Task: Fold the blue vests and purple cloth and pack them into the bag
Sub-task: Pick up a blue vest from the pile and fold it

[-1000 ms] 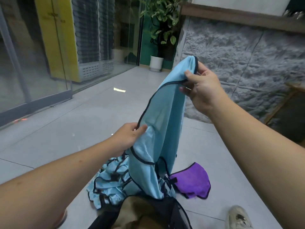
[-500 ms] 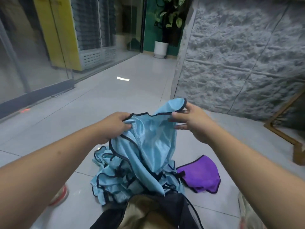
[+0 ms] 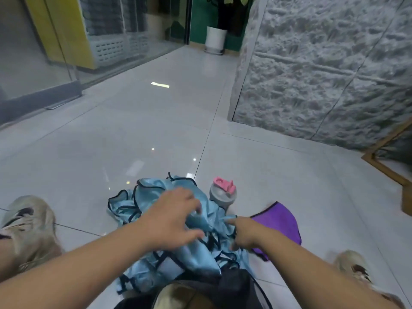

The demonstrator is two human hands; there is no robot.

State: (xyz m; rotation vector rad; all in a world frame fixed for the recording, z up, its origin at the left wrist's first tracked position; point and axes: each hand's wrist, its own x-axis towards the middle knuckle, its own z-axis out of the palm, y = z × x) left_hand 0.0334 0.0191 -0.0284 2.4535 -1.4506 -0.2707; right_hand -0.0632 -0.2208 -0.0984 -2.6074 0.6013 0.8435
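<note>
A crumpled pile of light blue vests (image 3: 151, 192) with black trim lies on the tiled floor in front of me. My left hand (image 3: 174, 217) rests on top of the pile with its fingers spread. My right hand (image 3: 243, 233) is at the pile's right side, fingers curled into the blue fabric, its index finger reaching left; the view is blurred there. The purple cloth (image 3: 281, 221) lies flat on the floor just right of that hand. The black bag (image 3: 236, 288) sits open at the bottom edge, tan inside, with vest fabric draped over its rim.
A grey bottle with a pink lid (image 3: 223, 192) stands behind the pile, close to the purple cloth. My shoes sit at the left (image 3: 29, 228) and right (image 3: 354, 270). A rough stone wall (image 3: 323, 74) and a wooden frame (image 3: 383, 166) border the right side.
Both hands have come down from chest height, bringing the lifted blue vest onto the pile. The view has tilted down, and the bottle now shows behind the pile.
</note>
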